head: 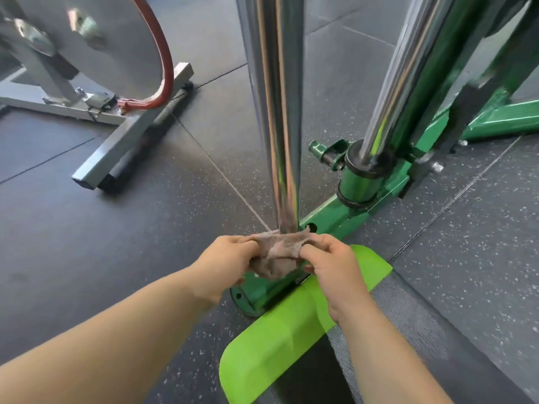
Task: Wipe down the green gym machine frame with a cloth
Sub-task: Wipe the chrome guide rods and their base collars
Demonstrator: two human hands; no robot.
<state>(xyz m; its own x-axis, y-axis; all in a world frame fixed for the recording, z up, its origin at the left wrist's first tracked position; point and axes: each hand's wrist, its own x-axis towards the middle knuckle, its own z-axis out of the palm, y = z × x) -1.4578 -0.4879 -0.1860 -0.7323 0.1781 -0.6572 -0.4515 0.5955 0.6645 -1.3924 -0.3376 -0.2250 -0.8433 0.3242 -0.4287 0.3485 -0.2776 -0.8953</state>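
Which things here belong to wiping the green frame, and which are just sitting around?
Part of the job: cloth, gripped by left hand and right hand; green frame; chrome post the cloth touches.

Just there: grey machine with red-rimmed disc; lime green pad; rubber floor.

Two hands, one cloth, two chrome poles

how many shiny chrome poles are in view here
2: one chrome pole rises just behind the cloth; the other leans at right in a green collar. More may be out of frame.
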